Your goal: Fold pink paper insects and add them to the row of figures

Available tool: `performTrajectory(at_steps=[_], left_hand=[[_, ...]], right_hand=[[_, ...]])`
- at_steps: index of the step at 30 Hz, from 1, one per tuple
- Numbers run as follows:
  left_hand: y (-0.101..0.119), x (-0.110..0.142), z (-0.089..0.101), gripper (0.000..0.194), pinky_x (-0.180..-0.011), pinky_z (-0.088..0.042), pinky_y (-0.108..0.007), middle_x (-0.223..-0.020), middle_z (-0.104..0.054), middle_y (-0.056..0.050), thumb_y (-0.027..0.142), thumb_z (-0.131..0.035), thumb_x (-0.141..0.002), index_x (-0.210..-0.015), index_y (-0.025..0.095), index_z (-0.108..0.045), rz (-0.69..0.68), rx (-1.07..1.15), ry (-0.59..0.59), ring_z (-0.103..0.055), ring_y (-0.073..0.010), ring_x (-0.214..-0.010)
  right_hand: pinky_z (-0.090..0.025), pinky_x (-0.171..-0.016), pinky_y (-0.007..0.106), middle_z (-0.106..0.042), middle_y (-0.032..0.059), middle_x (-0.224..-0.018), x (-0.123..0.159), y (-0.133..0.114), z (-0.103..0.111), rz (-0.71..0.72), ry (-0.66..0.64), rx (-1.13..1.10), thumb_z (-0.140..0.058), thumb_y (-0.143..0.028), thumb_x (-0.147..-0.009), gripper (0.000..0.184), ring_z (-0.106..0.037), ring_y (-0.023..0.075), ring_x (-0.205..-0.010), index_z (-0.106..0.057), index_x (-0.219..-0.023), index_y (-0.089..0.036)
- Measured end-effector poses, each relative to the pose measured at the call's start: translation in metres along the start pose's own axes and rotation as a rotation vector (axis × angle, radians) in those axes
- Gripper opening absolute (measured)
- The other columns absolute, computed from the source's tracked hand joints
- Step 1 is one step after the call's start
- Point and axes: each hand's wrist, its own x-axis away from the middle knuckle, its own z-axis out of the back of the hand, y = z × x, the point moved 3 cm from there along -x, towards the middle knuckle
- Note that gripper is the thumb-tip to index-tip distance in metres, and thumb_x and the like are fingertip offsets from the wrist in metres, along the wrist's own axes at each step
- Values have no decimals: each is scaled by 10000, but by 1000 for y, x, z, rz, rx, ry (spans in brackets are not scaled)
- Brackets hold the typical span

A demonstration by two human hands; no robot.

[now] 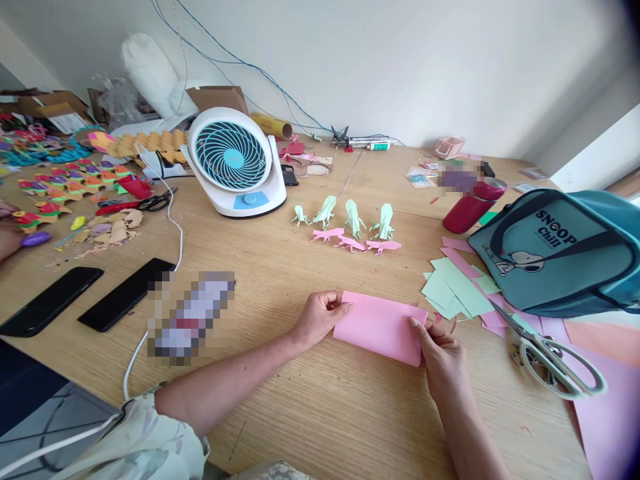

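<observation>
Both of my hands hold a pink sheet of paper (381, 328) just over the wooden table. My left hand (320, 318) pinches its left edge between thumb and fingers. At the right edge, my right hand (443, 353) grips it with the thumb on top and the fingers behind. The sheet is a wide rectangle, and I cannot tell whether it is doubled. Beyond it stand several pale green folded paper figures (353, 219), with a few pink ones (352, 244) in front of them. Scissors (550, 357) lie right of my right hand on pink paper (607, 427).
Green paper pieces (455, 293) lie beside a teal bag (565, 257) and a red bottle (473, 208). A white fan (233, 160) stands at the back. Phones (127, 293) and a white cable (176, 233) lie to the left. Another person's hand (7, 230) shows at the far left.
</observation>
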Motion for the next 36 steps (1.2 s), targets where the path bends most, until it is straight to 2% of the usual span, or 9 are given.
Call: performTrajectory(at_steps=[12, 18, 22, 29, 36], left_hand=[[0, -1, 0, 321, -574, -363, -215, -662, -567, -14, 391, -659, -798, -653, 109, -613, 0, 5, -21, -472, -109, -631], [2, -1, 0, 299, -575, -351, -216, -656, -555, -6, 382, -655, -789, -673, 109, -618, -1, 1, -28, -467, -105, -618], [3, 0, 0, 306, -566, -338, -217, -642, -535, -1, 386, -645, -791, -656, 113, -610, -4, -14, -32, -446, -102, -608], [3, 0, 0, 293, -545, -320, -215, -621, -508, 0, 371, -642, -789, -655, 112, -616, -1, -49, -32, -418, -103, -601], [2, -1, 0, 294, -542, -316, -213, -618, -491, 6, 387, -643, -789, -689, 111, -633, -7, -65, -24, -411, -105, -603]], right_hand=[[-396, -445, 235, -672, 30, -637, 3, -7, -5, 40, -30, 35, -869, -483, -575, 359, -522, 137, -527, -718, -662, -170], [-320, -403, 223, -603, 3, -546, 2, -7, -6, 36, -33, 58, -865, -506, -567, 385, -440, 107, -464, -680, -617, -172], [-304, -397, 223, -610, 5, -551, 2, -8, -6, 34, -29, 61, -854, -524, -577, 398, -435, 105, -455, -674, -618, -172], [-396, -444, 227, -704, 25, -668, 3, -10, -6, 1, -32, 58, -861, -508, -577, 373, -546, 135, -521, -725, -702, -184], [-380, -431, 238, -672, 22, -606, 2, -12, -5, 13, -37, 90, -851, -524, -583, 378, -519, 132, -489, -705, -630, -178]])
